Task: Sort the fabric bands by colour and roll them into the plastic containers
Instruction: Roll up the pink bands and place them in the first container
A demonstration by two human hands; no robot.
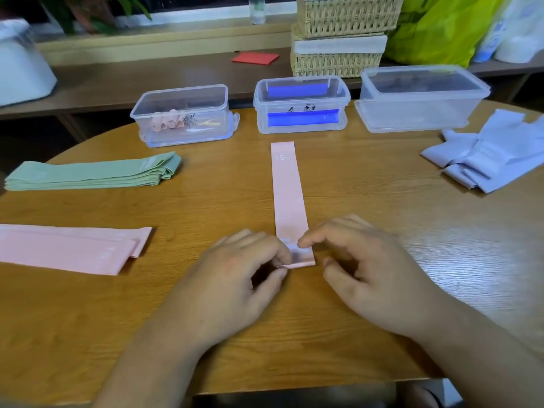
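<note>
A pink fabric band (287, 189) lies lengthwise on the wooden table (206, 201), its near end turned up into a small fold. My left hand (232, 278) pinches that near end between thumb and fingers. My right hand (365, 269) hovers at the same end, index fingertip on the band, thumb apart from it. More pink bands (67, 248) lie at the left, green bands (91, 173) behind them, lilac bands (488, 154) at the right. Three clear plastic containers stand at the back: the left container (182, 114) holds a pink roll, the middle container (300, 107) has blue clips, the right container (418, 98) is larger.
Wicker baskets (341, 33) are stacked on the shelf behind the containers, with a red card (255, 58) beside them and a yellow-green bag (435, 28) to the right. A white object (20, 66) stands at far left. The table's curved near edge runs just below my wrists.
</note>
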